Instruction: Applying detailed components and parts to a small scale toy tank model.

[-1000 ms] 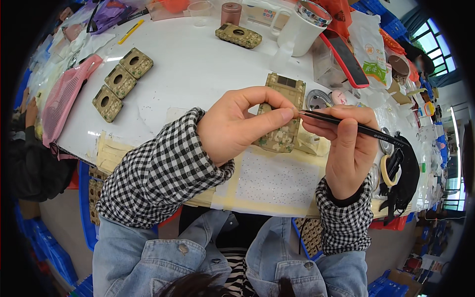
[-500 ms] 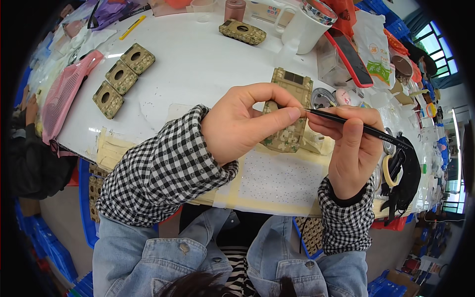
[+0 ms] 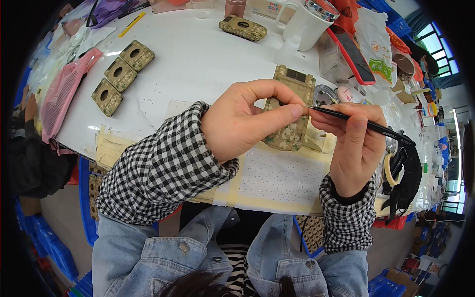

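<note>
My right hand (image 3: pixel 354 143) holds a pair of slim black tweezers (image 3: pixel 378 127) like a pen, the fine tip pointing left. The tip meets the pinched thumb and forefinger of my left hand (image 3: pixel 247 119); whatever lies between those fingertips is too small to make out. Behind my fingers a tank-hull-shaped camouflage model part (image 3: pixel 292 129) lies on the table, partly covered by my left hand. Just in front of it is a white sheet (image 3: pixel 279 180) dotted with tiny specks, its edges taped down with cream tape.
Three camouflage parts with round holes (image 3: pixel 118 73) stand in a row at left, beside a pink mesh basket (image 3: pixel 69 96). Farther back are another camouflage part (image 3: pixel 242 28), a yellow cutter (image 3: pixel 131 24), a white mug (image 3: pixel 309 24) and a red-edged phone (image 3: pixel 351 57). A tape roll (image 3: pixel 392 168) lies right.
Both hands stay almost in place, fingertips together. The tweezers' tip has lifted slightly, and the view has shifted a little.
</note>
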A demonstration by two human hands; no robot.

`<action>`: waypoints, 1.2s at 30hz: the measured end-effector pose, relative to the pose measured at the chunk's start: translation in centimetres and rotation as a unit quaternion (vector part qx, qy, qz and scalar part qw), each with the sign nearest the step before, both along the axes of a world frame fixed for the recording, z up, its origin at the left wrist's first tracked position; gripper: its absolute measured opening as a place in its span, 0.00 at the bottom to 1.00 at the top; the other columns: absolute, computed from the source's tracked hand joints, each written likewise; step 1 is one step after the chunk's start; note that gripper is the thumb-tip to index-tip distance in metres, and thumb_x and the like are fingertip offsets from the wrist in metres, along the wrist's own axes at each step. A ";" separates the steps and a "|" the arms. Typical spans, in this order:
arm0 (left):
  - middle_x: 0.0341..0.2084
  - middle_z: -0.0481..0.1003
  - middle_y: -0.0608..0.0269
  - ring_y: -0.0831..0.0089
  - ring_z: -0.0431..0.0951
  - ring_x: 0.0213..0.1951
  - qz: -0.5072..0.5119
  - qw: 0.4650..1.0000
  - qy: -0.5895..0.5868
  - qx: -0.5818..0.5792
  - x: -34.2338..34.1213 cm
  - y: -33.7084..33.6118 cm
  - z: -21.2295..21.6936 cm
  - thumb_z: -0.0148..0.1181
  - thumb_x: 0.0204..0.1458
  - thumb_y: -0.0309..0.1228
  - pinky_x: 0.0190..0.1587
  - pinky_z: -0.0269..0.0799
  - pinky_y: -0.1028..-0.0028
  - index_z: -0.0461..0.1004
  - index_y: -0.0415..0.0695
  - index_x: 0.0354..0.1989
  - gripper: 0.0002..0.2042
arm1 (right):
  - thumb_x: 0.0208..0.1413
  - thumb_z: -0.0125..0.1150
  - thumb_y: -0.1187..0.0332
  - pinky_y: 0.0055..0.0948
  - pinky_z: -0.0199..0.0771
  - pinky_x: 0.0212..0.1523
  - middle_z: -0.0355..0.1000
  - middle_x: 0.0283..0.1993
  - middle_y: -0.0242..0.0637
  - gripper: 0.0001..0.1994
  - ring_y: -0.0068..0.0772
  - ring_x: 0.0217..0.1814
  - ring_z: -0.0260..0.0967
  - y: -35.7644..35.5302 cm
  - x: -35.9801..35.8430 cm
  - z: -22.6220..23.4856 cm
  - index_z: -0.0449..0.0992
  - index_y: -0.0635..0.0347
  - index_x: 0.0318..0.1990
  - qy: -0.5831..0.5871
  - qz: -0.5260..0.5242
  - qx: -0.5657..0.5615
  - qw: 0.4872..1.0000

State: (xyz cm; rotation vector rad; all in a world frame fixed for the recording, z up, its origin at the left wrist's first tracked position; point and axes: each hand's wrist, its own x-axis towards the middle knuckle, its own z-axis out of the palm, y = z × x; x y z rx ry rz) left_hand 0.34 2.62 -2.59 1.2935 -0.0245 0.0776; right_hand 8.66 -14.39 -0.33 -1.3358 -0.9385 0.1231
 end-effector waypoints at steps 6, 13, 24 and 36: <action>0.35 0.73 0.66 0.82 0.71 0.38 0.014 1.000 -0.011 0.021 0.1 0.5 0.3 0.50 0.57 0.30 0.44 0.66 0.81 0.72 0.37 0.42 0.10 | 0.63 0.42 0.66 0.31 0.79 0.40 0.71 0.36 0.49 0.11 0.40 0.38 0.76 -0.8 0.4 0.7 0.64 0.69 0.40 -0.041 0.024 0.006 0.999; 0.38 0.72 0.57 0.72 0.76 0.38 -0.042 0.996 0.051 -0.066 -0.1 1.1 1.5 0.48 0.49 0.33 0.39 0.77 0.69 0.66 0.37 0.45 0.16 | 0.61 0.48 0.60 0.29 0.78 0.33 0.70 0.34 0.50 0.15 0.36 0.31 0.73 -1.0 -0.1 1.6 0.65 0.67 0.38 -0.152 0.055 -0.073 0.984; 0.34 0.74 0.55 0.70 0.77 0.31 -0.067 0.992 0.061 -0.085 -0.5 1.2 1.9 0.45 0.47 0.31 0.35 0.77 0.71 0.66 0.37 0.43 0.15 | 0.62 0.46 0.67 0.28 0.78 0.37 0.70 0.35 0.51 0.11 0.38 0.35 0.74 -0.5 0.6 3.0 0.65 0.70 0.37 -0.205 0.098 -0.148 0.962; 0.34 0.73 0.54 0.70 0.77 0.31 -0.063 0.993 0.065 -0.078 -0.5 1.0 1.9 0.45 0.48 0.30 0.35 0.77 0.72 0.67 0.36 0.42 0.15 | 0.61 0.45 0.69 0.27 0.77 0.38 0.71 0.35 0.50 0.10 0.36 0.35 0.74 0.0 0.3 2.6 0.66 0.70 0.37 -0.169 0.105 -0.135 0.971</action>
